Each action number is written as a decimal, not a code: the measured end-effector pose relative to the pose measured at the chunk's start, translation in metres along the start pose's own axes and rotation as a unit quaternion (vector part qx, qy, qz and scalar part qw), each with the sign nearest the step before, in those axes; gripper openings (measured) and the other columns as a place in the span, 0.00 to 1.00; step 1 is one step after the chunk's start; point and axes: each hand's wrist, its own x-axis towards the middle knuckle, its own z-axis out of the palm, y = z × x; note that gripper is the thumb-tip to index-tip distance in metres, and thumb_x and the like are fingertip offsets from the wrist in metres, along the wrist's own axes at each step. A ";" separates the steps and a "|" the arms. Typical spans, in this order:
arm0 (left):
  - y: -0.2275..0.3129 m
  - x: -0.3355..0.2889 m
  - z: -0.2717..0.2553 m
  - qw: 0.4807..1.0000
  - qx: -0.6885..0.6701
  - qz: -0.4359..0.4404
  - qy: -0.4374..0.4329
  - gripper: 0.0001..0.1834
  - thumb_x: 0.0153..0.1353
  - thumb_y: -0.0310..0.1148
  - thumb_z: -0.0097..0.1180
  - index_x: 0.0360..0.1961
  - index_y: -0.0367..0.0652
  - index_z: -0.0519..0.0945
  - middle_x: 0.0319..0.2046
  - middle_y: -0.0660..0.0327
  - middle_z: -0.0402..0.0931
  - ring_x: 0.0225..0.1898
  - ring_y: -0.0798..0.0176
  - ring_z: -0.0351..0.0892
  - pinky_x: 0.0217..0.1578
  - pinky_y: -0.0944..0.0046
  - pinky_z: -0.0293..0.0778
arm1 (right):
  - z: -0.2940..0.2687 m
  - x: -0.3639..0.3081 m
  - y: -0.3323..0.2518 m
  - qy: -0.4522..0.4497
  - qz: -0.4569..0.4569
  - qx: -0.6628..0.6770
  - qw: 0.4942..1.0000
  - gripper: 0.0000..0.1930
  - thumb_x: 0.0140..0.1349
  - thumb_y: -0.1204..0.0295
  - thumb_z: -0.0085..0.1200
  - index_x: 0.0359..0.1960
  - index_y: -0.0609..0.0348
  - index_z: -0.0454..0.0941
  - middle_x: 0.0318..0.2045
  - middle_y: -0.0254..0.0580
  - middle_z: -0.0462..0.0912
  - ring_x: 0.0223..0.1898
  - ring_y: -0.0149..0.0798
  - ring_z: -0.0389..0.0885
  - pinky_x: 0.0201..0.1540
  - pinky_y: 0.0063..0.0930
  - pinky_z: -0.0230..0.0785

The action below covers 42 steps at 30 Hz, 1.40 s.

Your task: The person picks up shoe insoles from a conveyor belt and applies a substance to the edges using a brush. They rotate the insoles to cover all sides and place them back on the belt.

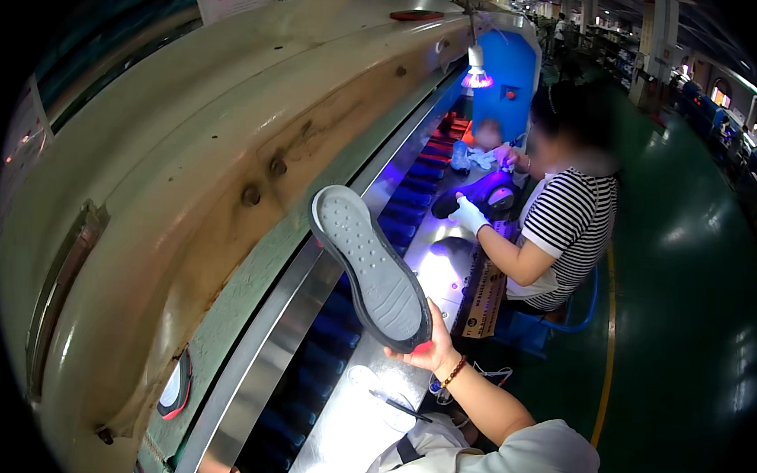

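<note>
My right hand (428, 344), with a beaded bracelet at the wrist, grips a shoe sole (368, 266) by one end. The sole is grey inside with a dark rim and a bit of red near my fingers. It is raised above the metal worktop (331, 442), tilted, its dimpled inner face toward me. Only a bit of my left hand or wrist (221, 471), with a reddish band, enters at the bottom edge; its fingers cannot be made out. A thin dark stick (401, 406) lies near the worktop's edge, below my right hand.
Another sole (176, 386) with a red edge rests on the green ledge (216, 339). A dark roller conveyor (299, 405) runs beside the worktop under a large beige machine housing (182, 190). Ahead, a gloved co-worker (570, 222) handles a dark shoe (476, 196) under a lamp (476, 69).
</note>
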 end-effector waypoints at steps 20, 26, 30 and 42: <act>-0.087 0.004 0.023 0.985 0.086 -0.147 -0.033 0.19 0.52 0.33 0.39 0.45 0.35 0.66 0.46 0.55 0.65 0.48 0.57 0.63 0.47 0.56 0.57 | -0.006 -0.033 0.006 0.020 0.002 -0.009 1.000 0.33 0.49 0.40 0.40 0.48 0.52 0.67 0.43 0.45 0.71 0.43 0.46 0.69 0.42 0.50 0.63; -0.113 0.000 0.027 0.976 0.100 -0.187 -0.040 0.19 0.53 0.33 0.40 0.45 0.35 0.66 0.46 0.56 0.65 0.47 0.58 0.64 0.47 0.56 0.58 | -0.003 -0.037 0.006 0.050 0.011 0.002 0.999 0.34 0.48 0.38 0.40 0.47 0.53 0.66 0.43 0.47 0.70 0.44 0.46 0.69 0.43 0.50 0.63; -0.135 -0.006 0.032 0.966 0.123 -0.220 -0.058 0.19 0.53 0.33 0.40 0.45 0.35 0.67 0.45 0.56 0.66 0.47 0.58 0.64 0.47 0.56 0.58 | 0.005 -0.029 0.015 0.063 0.007 0.020 0.998 0.34 0.47 0.39 0.42 0.47 0.53 0.66 0.43 0.46 0.70 0.43 0.45 0.69 0.43 0.49 0.64; -0.165 -0.015 0.041 0.944 0.164 -0.271 -0.088 0.18 0.53 0.33 0.40 0.44 0.36 0.67 0.44 0.57 0.66 0.46 0.58 0.65 0.46 0.57 0.58 | 0.019 -0.028 0.024 0.054 0.015 0.054 0.997 0.35 0.47 0.38 0.41 0.44 0.57 0.66 0.41 0.47 0.70 0.42 0.43 0.68 0.42 0.47 0.64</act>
